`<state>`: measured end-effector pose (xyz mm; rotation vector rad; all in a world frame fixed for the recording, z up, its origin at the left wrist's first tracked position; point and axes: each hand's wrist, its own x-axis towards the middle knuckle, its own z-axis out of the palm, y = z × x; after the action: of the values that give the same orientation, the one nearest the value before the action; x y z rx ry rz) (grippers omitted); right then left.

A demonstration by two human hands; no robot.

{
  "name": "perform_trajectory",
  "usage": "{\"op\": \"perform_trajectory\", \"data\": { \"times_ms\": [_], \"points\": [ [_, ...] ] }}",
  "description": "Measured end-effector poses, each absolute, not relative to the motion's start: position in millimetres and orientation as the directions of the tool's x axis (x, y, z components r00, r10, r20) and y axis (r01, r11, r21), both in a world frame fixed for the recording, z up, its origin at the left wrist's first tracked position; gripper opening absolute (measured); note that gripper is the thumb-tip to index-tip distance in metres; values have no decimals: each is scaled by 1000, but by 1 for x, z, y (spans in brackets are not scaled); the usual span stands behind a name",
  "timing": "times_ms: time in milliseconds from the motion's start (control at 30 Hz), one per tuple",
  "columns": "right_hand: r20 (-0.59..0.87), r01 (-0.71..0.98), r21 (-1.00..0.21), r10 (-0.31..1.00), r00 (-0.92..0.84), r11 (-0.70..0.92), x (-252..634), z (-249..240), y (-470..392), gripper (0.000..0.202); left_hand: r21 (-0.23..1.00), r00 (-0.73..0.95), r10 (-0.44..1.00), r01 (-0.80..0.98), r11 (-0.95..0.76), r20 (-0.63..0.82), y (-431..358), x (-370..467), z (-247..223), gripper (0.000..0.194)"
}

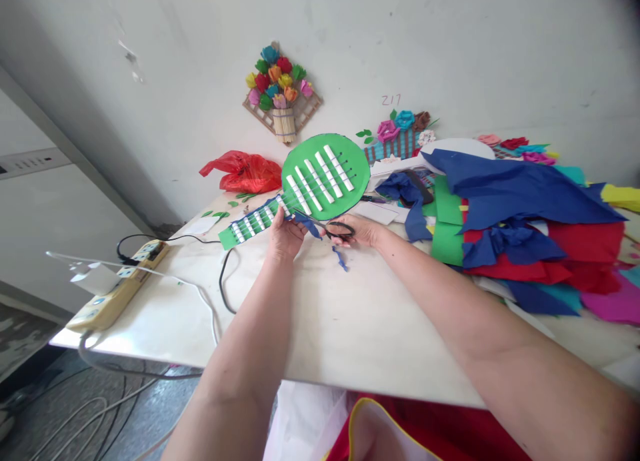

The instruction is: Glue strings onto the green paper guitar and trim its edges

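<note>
My left hand (pixel 287 233) grips a green paper guitar (pixel 320 211) where its neck meets the round body. White paper bars cross the body and the neck, and thin strings run lengthwise over them. Dark blue paper (pixel 311 226) shows along the edge beside my left fingers. In my right hand (pixel 361 232) is a pair of scissors (pixel 341 231), its black handles around my fingers and its blades pointing left at the blue paper. Below the scissors, a blue paper scrap (pixel 340 258) lies close to the tabletop.
Blue crepe paper (pixel 520 188) and red and green sheets are heaped on the table's right side. A red plastic bag (pixel 245 171) lies at the back left. Cables run from a power strip (pixel 117 288) at the left edge. Paper flowers (pixel 275 78) hang on the wall.
</note>
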<state>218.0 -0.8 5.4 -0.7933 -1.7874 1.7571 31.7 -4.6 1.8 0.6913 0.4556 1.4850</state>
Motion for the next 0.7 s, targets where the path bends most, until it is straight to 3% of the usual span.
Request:
{"op": "perform_trajectory", "data": {
  "times_ms": [433,700],
  "points": [
    [-33,24,-999,714,-699,-23,215,-1,4,26,631,71,989,-775,-29,132,-2,29,-1,35],
    [-33,34,-999,719,-695,-13,215,1,0,34,637,65,989,-770,-34,132,0,29,-2,35]
  ]
}}
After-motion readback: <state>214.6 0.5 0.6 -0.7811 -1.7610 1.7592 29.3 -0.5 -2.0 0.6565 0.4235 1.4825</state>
